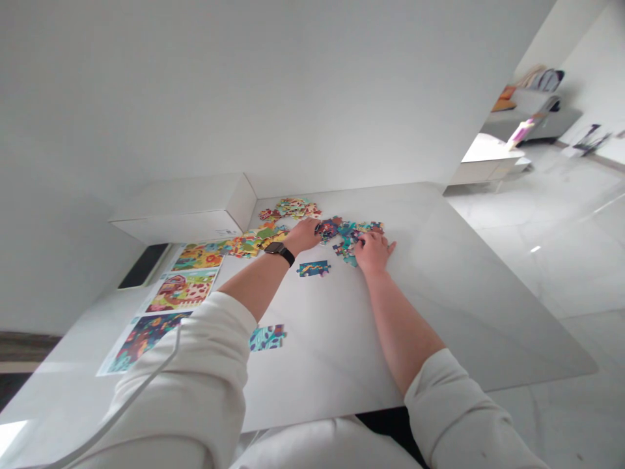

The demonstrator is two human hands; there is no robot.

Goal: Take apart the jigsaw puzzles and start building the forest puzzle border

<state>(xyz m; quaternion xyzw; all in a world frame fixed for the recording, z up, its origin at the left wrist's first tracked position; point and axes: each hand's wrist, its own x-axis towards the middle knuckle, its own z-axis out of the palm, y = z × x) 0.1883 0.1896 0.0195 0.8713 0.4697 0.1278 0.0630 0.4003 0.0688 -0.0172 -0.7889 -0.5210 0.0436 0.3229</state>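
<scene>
Both hands were on the dark teal-and-purple puzzle pile [347,229], just above centre of frame on the pale worktop [469,293]. Left hand [306,234] was at the pile's left edge, fingers bent against the pieces; couldn't tell whether they were grasping one. Right hand [374,251] was over its right side, some fingers curled in on the pieces, others spread toward the right; grasp couldn't be confirmed there either. Black watch [279,251] on left wrist.

Separate blue puzzle section [314,268] lay between the forearms, just below the pile. Pale-teal puzzle section [267,337] sat lower in frame, next to the left sleeve and partly hidden by it.

Yellow-orange pile [251,241] was left of the left hand; red-and-cream pile [295,208] above it. Three printed pictures ran down the left of frame: lion [198,256], barn and cow [180,291], dark scene [146,340], the last partly covered by the sleeve. White box [190,208] stood above them, black-topped slab [145,266] beside them.
</scene>
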